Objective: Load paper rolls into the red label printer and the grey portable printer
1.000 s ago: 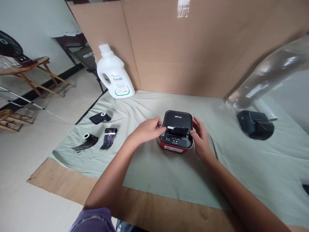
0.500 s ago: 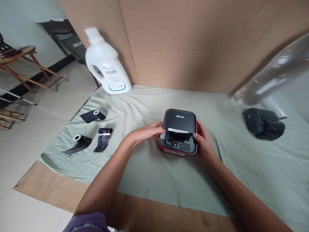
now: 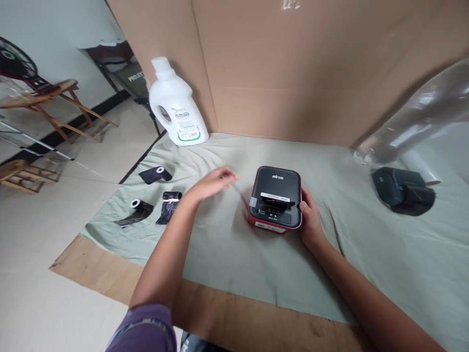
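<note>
A label printer [image 3: 277, 188] with a black lid and red sides stands on the green cloth. A strip of black film [image 3: 276, 201] sticks out of its slot, beside a white sticker on the lid. My right hand [image 3: 310, 217] grips the printer's right side, thumb on the upper edge and the other fingers partly hidden behind it. My left hand [image 3: 216, 182] hovers to the left of the printer, apart from it, fingers loosely bent and slightly blurred, with nothing visible in them.
Left on the cloth lie black film rolls [image 3: 141, 211] with loose tails. A white detergent bottle [image 3: 179, 110] stands before the cardboard wall [image 3: 271, 73]. At right are a dark device with black film [image 3: 403, 190] and a clear plastic wrap [image 3: 414, 117]. Wood [image 3: 91, 264] borders the front.
My left hand has let go of the printer's left side and moved up and left. My right hand stays on the printer. The whole view has shifted a little.
</note>
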### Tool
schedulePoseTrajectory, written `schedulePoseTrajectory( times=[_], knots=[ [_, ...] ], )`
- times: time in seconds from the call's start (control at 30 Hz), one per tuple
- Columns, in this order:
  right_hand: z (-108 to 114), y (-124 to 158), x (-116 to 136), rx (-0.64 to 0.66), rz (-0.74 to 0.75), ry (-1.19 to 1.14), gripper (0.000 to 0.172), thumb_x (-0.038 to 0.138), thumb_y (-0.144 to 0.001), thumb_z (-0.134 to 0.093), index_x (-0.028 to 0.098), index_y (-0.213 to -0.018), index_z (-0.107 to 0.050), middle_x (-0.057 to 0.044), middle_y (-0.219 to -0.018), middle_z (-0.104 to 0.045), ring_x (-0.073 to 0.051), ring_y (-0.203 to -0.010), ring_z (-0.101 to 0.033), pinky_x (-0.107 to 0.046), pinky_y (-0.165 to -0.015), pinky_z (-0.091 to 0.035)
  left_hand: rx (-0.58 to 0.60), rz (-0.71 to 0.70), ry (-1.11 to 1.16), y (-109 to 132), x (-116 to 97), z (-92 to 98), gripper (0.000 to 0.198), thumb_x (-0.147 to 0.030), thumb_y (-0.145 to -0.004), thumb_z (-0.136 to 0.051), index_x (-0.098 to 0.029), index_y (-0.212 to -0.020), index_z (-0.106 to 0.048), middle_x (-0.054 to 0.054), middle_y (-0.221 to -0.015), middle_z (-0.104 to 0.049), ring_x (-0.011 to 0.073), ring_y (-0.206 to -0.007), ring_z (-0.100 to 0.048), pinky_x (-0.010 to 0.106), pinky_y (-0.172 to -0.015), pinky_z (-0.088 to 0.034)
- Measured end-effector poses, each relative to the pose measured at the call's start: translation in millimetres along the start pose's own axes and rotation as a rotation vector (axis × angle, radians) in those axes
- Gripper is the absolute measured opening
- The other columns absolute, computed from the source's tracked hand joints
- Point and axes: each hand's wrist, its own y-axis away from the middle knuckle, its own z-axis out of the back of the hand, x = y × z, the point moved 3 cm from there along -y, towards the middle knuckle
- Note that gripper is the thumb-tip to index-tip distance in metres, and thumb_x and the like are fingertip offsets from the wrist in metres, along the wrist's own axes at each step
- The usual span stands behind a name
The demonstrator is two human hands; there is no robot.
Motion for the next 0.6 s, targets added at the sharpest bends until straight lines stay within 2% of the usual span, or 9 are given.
schedulePoseTrajectory(
  times=[0.07, 0.1, 0.13, 0.2, 0.23, 0.33, 0.47, 0.53, 0.6],
  knots=[
    [0.0, 0.2, 1.8, -0.008, -0.01, 0.002, 0.057, 0.056, -0.094, -0.057, 0.03, -0.144, -0.054, -0.004, -0.152, -0.054, -0.028, -0.144, -0.045, -0.051, -0.123, -0.03, -0.338, 0.082, -0.306, 2.3, 25.3, 39.8, 0.034, -0.045, -0.089, -0.059, -0.02, -0.111, -0.064, 0.012, -0.116, -0.068, 0.0322, -0.112, -0.062, 0.043, -0.094, -0.048],
    [-0.2, 0.2, 3.1, -0.015, -0.016, 0.006, 0.057, 0.056, -0.093, -0.057, 0.029, -0.144, -0.055, -0.004, -0.152, -0.054, -0.028, -0.143, -0.046, -0.051, -0.123, -0.031, -0.477, 0.145, -0.467, 6.2, 39.8, 58.5, 0.037, -0.039, -0.087, -0.062, -0.021, -0.119, -0.063, 0.014, -0.128, -0.065, 0.0368, -0.126, -0.054, 0.049, -0.102, -0.044],
    [-0.3, 0.2, 4.4, -0.025, -0.021, 0.011, 0.057, 0.056, -0.093, -0.057, 0.029, -0.143, -0.056, -0.005, -0.151, -0.055, -0.028, -0.142, -0.047, -0.05, -0.122, -0.032, -0.565, 0.224, -0.588, 11.3, 55.0, 74.7, 0.043, -0.034, -0.086, -0.063, -0.021, -0.127, -0.062, 0.015, -0.14, -0.059, 0.0405, -0.138, -0.044, 0.054, -0.109, -0.038],
    [-0.1, -0.2, 5.8, -0.045, -0.031, 0.028, 0.056, 0.055, -0.092, -0.058, 0.028, -0.141, -0.057, -0.006, -0.149, -0.057, -0.028, -0.14, -0.05, -0.05, -0.121, -0.034, -0.581, 0.379, -0.693, 22.3, 84.6, 98.0, 0.055, -0.025, -0.085, -0.06, -0.024, -0.14, -0.057, 0.014, -0.156, -0.047, 0.0422, -0.149, -0.028, 0.061, -0.114, -0.029],
    [0.0, -0.6, 5.5, -0.049, -0.04, 0.031, 0.056, 0.055, -0.092, -0.058, 0.028, -0.141, -0.058, -0.006, -0.149, -0.057, -0.028, -0.14, -0.05, -0.049, -0.12, -0.035, -0.547, 0.438, -0.695, 27.4, 97.1, 105.5, 0.057, -0.021, -0.085, -0.057, -0.026, -0.142, -0.057, 0.012, -0.158, -0.046, 0.0413, -0.149, -0.029, 0.062, -0.114, -0.028],
    [1.7, -2.1, 1.1, -0.059, -0.069, 0.012, 0.057, 0.054, -0.09, -0.06, 0.028, -0.14, -0.058, -0.007, -0.148, -0.058, -0.029, -0.14, -0.05, -0.051, -0.12, -0.035, -0.463, 0.506, -0.678, 38.5, 118.4, 116.5, 0.06, -0.01, -0.081, -0.05, -0.03, -0.136, -0.064, 0.007, -0.152, -0.054, 0.0364, -0.139, -0.046, 0.059, -0.112, -0.031],
    [4.5, -3.4, -4.2, -0.066, -0.093, -0.012, 0.056, 0.053, -0.087, -0.062, 0.029, -0.138, -0.06, -0.007, -0.148, -0.058, -0.03, -0.141, -0.05, -0.052, -0.12, -0.034, -0.468, 0.494, -0.65, 43.3, 120.2, 120.7, 0.06, -0.007, -0.079, -0.05, -0.027, -0.133, -0.068, 0.01, -0.135, -0.068, 0.0344, -0.131, -0.054, 0.054, -0.111, -0.033],
    [4.5, -3.4, -3.4, -0.061, -0.108, -0.016, 0.055, 0.052, -0.087, -0.062, 0.031, -0.138, -0.061, -0.006, -0.147, -0.059, -0.03, -0.139, -0.052, -0.052, -0.118, -0.037, -0.517, 0.485, -0.627, 48.1, 113.5, 123.6, 0.052, -0.015, -0.082, -0.053, -0.025, -0.131, -0.069, 0.01, -0.128, -0.072, 0.0339, -0.129, -0.056, 0.051, -0.111, -0.034],
    [4.3, -3.6, 0.9, -0.085, -0.076, 0.042, 0.053, 0.052, -0.087, -0.061, 0.031, -0.135, -0.064, -0.007, -0.142, -0.064, -0.031, -0.133, -0.058, -0.051, -0.111, -0.046, -0.616, 0.488, -0.619, 59.4, 101.7, 128.5, 0.04, -0.029, -0.089, -0.054, -0.024, -0.124, -0.072, 0.011, -0.123, -0.074, 0.0335, -0.123, -0.06, 0.047, -0.108, -0.038]
  ],
)
